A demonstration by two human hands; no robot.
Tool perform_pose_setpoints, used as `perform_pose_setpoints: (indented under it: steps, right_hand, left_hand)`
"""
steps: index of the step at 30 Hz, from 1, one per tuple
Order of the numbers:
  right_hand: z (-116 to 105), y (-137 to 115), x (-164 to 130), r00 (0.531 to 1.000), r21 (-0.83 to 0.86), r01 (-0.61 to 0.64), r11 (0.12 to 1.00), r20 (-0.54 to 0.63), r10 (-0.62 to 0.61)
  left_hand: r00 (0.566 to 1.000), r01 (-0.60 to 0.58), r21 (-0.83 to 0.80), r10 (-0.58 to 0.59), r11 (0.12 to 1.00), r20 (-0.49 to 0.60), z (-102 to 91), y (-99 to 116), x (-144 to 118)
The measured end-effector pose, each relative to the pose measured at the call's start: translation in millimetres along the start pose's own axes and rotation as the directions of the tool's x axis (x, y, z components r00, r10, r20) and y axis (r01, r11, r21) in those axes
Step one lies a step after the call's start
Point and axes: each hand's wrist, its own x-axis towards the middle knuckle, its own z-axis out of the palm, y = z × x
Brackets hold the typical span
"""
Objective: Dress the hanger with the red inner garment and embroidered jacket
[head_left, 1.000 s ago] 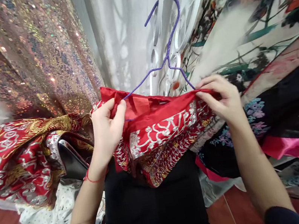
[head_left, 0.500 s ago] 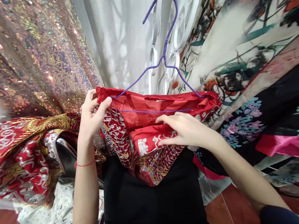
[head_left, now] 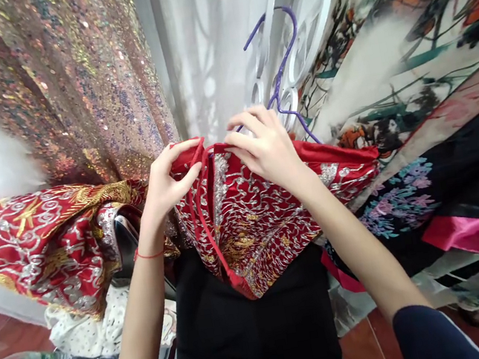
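Hanger [head_left: 281, 68] behind garment [head_left: 255, 219]

sequined rose-gold fabric [head_left: 82, 89] is crowding the left, and printed floral cloth [head_left: 406, 53] is closing in on the right. white sheer curtain [head_left: 204, 50] is leaving a narrow gap between them. a purple wire hanger [head_left: 280, 68] is hanging in that gap.

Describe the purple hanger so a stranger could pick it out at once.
Start at the white sheer curtain hanging at top centre. Just right of it, above the red embroidered garment that both hands pinch at its top edge, rises the purple hanger. It is the only thin wire shape there, its hook curling over white rings, unlike the broad fabrics around it.
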Motion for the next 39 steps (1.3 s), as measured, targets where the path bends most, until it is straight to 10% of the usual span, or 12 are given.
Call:
perform_pose_setpoints:
  steps: [12,20,25,33,39]
  right_hand:
    - [22,17,2,0.993,-0.029,0.026,0.999,0.116,-0.022]
    - [25,-2,-14,0.991,-0.012,-0.124,0.992,-0.042,0.124]
    - [51,-57,-85,0.782,0.296,-0.459,0.838,-0.314,0.539]
    - [139,-123,-135,0.385,0.776,-0.630,0.039,0.268,0.883]
    - [160,-133,-142,0.306,0.694,-0.689,-0.208,0.539,0.784]
  left_hand:
    - [0.979,-0.060,0.160,0.027,0.985,0.200,17.2,16,38]
    - [0.920,-0.093,0.213,0.002,0.973,0.392,13.1,13,53]
    - [0.927,-0.080,0.202,-0.001,0.976,0.375,16.7,16,50]
    - [0.943,-0.027,0.211,-0.045,0.977,0.330,24.9,15,42]
    - [0.944,-0.005,0.169,-0.051,0.986,0.326,26.1,13,41]
